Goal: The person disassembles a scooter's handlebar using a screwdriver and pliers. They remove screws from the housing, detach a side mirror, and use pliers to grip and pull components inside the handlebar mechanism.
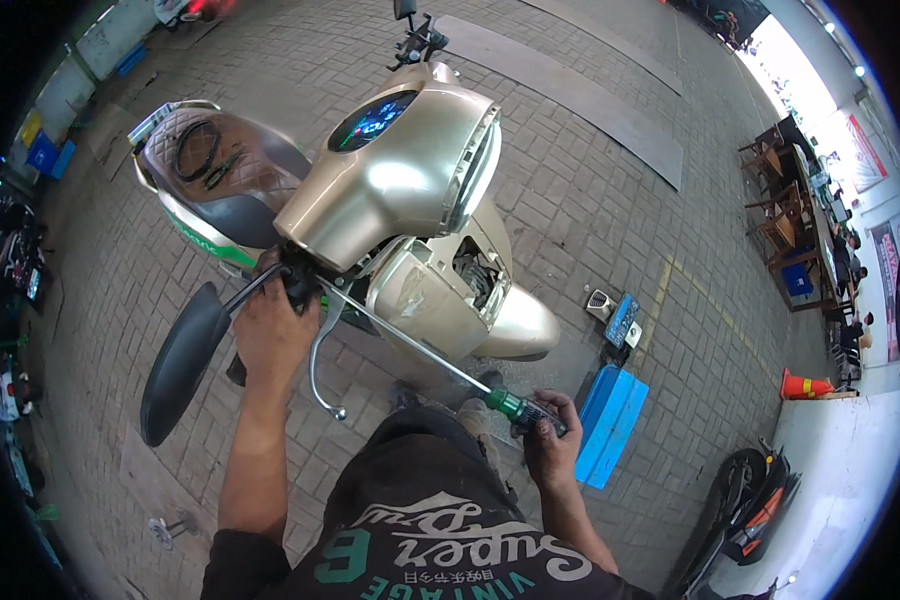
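Observation:
A gold scooter (390,170) with a lit dashboard (372,120) and an opened front panel stands before me. My left hand (275,330) is closed around the dark handlebar control housing (295,285), beside a black mirror (180,365) on a stem and a silver brake lever (328,397). My right hand (548,440) grips a long screwdriver (510,405) with a green and black handle. Its shaft runs up-left to the handlebar assembly near my left hand; I cannot tell exactly where the tip sits. A black cable coil and a green-handled tool (220,172) lie on the seat.
A blue toolbox (610,425) and small parts (618,320) lie on the paving at right. An orange cone (805,385) is by the wall, with another two-wheeler (745,500) below it. Tables and chairs (780,225) line the right side; more vehicles stand at far left.

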Demonstrator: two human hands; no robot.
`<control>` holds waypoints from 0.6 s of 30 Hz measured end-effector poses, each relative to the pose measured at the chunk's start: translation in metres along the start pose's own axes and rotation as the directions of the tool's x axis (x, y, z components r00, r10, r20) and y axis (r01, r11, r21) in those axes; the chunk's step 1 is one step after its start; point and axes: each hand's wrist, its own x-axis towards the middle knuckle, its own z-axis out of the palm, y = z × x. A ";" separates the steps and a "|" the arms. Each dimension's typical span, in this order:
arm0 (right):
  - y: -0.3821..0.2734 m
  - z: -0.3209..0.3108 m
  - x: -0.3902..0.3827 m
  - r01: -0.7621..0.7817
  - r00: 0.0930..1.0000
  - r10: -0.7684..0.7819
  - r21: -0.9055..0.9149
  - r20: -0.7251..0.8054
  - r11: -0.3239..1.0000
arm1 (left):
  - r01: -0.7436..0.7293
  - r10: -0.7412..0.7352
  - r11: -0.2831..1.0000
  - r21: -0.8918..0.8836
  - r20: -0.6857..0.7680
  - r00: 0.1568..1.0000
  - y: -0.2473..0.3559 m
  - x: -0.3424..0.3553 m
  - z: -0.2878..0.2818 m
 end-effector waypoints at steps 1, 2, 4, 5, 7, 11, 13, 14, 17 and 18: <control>0.001 -0.007 0.002 -0.041 0.999 0.041 -0.029 0.014 0.999 | -0.006 0.006 1.000 -0.023 0.006 1.000 0.005 0.001 0.001; -0.003 -0.016 0.006 -0.041 0.999 0.041 -0.002 -0.010 0.999 | -0.037 0.037 0.999 -0.008 0.012 0.999 0.009 0.003 0.005; -0.020 -0.017 0.001 -0.499 0.863 0.497 -0.003 0.094 0.867 | -0.016 0.016 1.000 0.010 0.026 1.000 0.002 0.002 0.006; -0.028 -0.005 0.000 -0.509 0.854 0.520 -0.178 0.020 0.842 | 0.026 -0.027 0.999 0.022 0.053 0.998 -0.003 0.002 0.008; -0.031 0.003 -0.002 -0.267 0.954 0.297 -0.339 0.039 0.902 | 0.046 -0.046 0.998 0.031 0.018 0.999 -0.007 -0.005 0.007; -0.013 -0.020 -0.005 0.042 0.969 0.000 -0.166 0.246 0.985 | -0.008 0.008 1.000 0.005 -0.034 0.999 0.001 -0.007 0.014; -0.021 -0.021 0.005 -0.216 0.951 0.230 -0.091 0.209 0.972 | 0.028 -0.026 0.994 0.105 -0.021 0.999 -0.019 -0.009 0.018; -0.024 -0.021 0.009 -0.440 0.878 0.435 -0.019 0.200 0.898 | 0.017 -0.017 0.993 0.119 -0.001 1.000 -0.036 -0.014 0.020; -0.023 -0.025 0.021 -0.450 0.839 0.473 -0.146 0.267 0.881 | 0.015 0.009 0.960 0.281 -0.083 0.996 -0.077 -0.034 0.024; -0.022 -0.024 0.027 -0.264 0.908 0.319 -0.220 0.272 0.939 | 0.000 0.064 0.933 0.361 -0.166 0.984 -0.079 -0.036 0.027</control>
